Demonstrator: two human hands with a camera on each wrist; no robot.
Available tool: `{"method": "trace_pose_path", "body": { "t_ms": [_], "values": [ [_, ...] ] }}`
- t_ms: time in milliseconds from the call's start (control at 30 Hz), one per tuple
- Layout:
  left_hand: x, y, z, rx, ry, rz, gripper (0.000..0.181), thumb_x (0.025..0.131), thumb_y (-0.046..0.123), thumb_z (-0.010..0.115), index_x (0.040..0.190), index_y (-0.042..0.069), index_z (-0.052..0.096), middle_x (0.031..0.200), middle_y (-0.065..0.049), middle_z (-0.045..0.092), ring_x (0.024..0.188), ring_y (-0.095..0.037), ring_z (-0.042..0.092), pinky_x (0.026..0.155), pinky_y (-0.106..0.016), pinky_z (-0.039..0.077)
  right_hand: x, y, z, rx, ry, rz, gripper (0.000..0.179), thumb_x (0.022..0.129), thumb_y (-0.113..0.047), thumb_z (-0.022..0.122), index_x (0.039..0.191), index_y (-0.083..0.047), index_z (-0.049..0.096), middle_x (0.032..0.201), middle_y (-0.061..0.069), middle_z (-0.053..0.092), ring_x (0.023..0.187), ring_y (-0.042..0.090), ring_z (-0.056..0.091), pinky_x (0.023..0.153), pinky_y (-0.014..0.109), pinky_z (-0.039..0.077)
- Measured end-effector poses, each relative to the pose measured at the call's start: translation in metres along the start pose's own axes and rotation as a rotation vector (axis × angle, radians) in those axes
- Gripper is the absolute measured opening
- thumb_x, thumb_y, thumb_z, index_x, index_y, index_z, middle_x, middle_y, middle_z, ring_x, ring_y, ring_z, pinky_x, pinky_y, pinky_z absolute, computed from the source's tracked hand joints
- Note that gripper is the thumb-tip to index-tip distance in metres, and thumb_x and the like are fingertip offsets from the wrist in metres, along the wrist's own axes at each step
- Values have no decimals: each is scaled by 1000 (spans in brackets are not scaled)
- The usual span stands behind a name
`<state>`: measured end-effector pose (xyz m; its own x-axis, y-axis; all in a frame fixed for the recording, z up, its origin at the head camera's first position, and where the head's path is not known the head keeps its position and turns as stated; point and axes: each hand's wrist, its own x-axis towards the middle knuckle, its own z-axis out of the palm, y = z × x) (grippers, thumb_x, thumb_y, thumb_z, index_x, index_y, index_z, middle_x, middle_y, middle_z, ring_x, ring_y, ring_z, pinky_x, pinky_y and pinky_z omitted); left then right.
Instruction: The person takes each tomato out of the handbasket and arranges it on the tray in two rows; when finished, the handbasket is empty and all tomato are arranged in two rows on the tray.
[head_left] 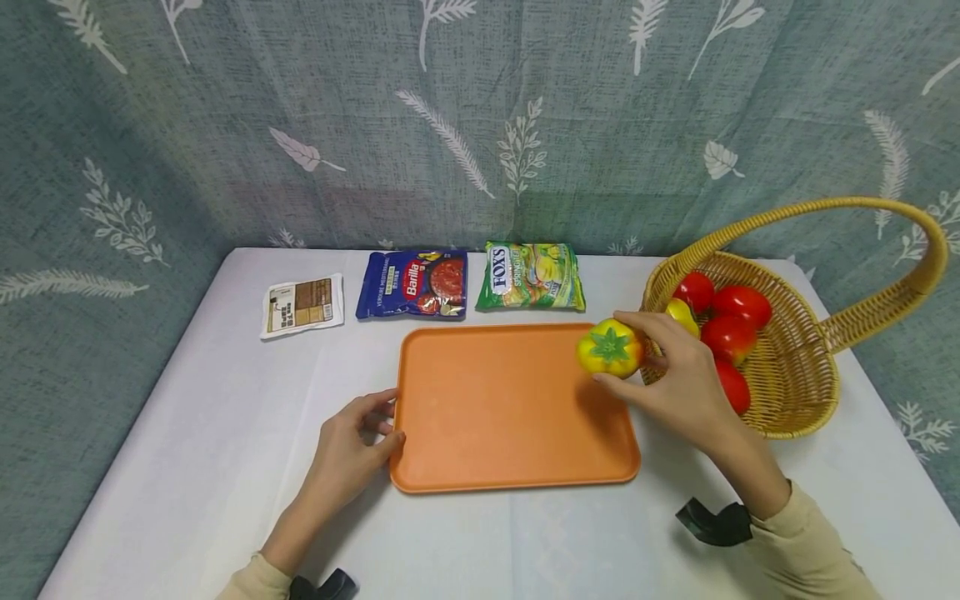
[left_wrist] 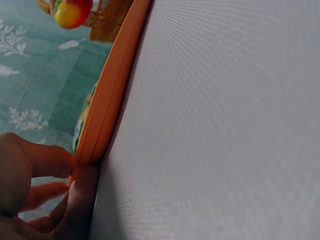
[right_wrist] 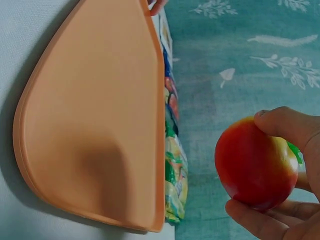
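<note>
My right hand (head_left: 678, 379) pinches a tomato (head_left: 611, 348) between thumb and fingers, raised over the right end of the orange tray (head_left: 510, 408). The tomato has a green star-shaped calyx and a yellow top; its red side (right_wrist: 255, 167) faces the right wrist view. A shadow falls on the tray below it. My left hand (head_left: 348, 450) pinches the tray's left rim, with the thumb and fingertips at the edge (left_wrist: 107, 95) in the left wrist view. The tray's surface holds nothing and lies on the white table.
At the right stands a wicker basket (head_left: 813, 392) with a tall arched handle, holding several red fruits (head_left: 742, 306) and a yellow one (head_left: 682, 317). Behind the tray lie a green Fox's bag (head_left: 531, 277), a blue Barilla pouch (head_left: 412, 285) and a white-and-brown packet (head_left: 303, 306).
</note>
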<state>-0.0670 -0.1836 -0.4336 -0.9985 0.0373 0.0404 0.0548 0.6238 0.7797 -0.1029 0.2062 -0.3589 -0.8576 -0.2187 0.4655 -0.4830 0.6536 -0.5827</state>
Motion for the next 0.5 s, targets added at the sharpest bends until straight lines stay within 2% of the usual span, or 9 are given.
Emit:
{"method": "trace_pose_path", "body": {
  "t_ms": [200, 500],
  "values": [
    [-1, 0, 0, 14, 1, 1, 55, 77, -2, 80, 129, 5, 65, 101, -5, 67, 82, -14, 63, 72, -30, 48, 3, 2, 8, 3, -3, 4, 65, 68, -16, 93, 126, -7, 66, 116, 5, 65, 98, 15, 58, 71, 18, 52],
    [0, -1, 1, 7, 2, 5, 55, 77, -2, 80, 129, 5, 65, 101, -5, 67, 83, -14, 63, 73, -30, 48, 5, 6, 19, -11, -30, 20, 66, 66, -18, 95, 124, -6, 66, 115, 5, 66, 100, 17, 61, 72, 38, 58]
  ]
}}
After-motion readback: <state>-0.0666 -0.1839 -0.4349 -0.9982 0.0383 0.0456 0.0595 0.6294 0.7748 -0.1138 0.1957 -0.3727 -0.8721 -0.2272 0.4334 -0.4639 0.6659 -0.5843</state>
